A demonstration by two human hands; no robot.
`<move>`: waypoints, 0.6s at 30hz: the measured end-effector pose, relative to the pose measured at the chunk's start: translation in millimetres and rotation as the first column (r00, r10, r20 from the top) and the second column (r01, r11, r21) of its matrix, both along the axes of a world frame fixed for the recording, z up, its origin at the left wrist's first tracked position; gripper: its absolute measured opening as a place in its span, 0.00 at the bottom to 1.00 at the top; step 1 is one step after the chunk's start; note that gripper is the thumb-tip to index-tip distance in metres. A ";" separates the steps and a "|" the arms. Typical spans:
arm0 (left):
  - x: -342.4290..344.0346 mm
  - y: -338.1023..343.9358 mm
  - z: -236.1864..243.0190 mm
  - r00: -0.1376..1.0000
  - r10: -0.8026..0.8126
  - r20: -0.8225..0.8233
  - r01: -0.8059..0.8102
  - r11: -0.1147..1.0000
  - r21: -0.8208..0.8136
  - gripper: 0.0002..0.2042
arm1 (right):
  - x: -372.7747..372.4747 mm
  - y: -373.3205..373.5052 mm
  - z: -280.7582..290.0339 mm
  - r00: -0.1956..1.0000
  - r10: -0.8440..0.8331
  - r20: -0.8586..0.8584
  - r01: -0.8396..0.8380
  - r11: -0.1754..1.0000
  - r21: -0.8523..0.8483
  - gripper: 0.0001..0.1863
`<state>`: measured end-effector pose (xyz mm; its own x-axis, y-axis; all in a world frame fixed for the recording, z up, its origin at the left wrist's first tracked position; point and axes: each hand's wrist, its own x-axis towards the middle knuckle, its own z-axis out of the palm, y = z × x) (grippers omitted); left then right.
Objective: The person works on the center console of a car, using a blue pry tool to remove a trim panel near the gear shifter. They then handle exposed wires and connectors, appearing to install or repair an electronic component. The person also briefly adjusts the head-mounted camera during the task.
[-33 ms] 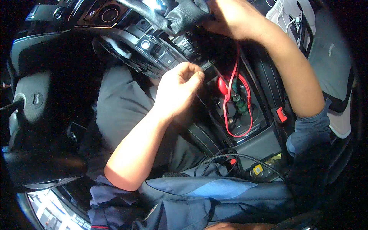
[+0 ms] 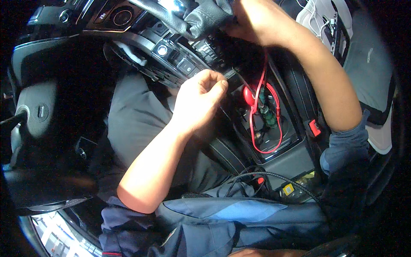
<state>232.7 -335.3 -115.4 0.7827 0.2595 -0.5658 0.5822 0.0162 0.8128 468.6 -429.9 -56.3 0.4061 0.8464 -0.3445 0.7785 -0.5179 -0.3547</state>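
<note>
My left hand (image 2: 199, 98) hovers over the centre console of a car, thumb and fingertips closed in a pinch; what they hold, if anything, I cannot make out. Beside it lies a raised trim panel with buttons (image 2: 180, 62). My right hand (image 2: 252, 21) reaches to the far side of the console, next to a black leather gear-lever boot (image 2: 209, 19); its fingers are hidden in shadow and behind the boot. Between my arms, a red cord (image 2: 251, 132) loops over the console recess, around a green piece (image 2: 269, 116) and a red rounded piece (image 2: 248, 96).
A red seat-belt buckle (image 2: 314, 127) stands right of the console. A black cable (image 2: 278, 174) curves across near my lap. On the passenger seat (image 2: 368, 73) lie white wires (image 2: 317, 21) and a dark frame-like part. The steering wheel side and door are on the left.
</note>
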 end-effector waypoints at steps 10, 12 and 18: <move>1.0 -4.3 14.4 0.994 -0.083 0.071 0.035 0.855 0.518 0.10 | 21.7 1.6 -8.5 0.969 0.129 -0.210 -0.071 0.962 0.264 0.09; 7.8 4.0 21.1 0.978 -0.205 0.048 0.082 0.582 0.809 0.10 | 22.3 3.0 -10.1 0.956 0.206 -0.208 -0.132 0.937 0.323 0.09; 51.1 25.3 27.6 0.778 -0.414 -0.472 0.487 -0.076 0.870 0.16 | 26.1 3.5 -28.6 0.965 0.062 -0.254 0.011 0.962 0.274 0.12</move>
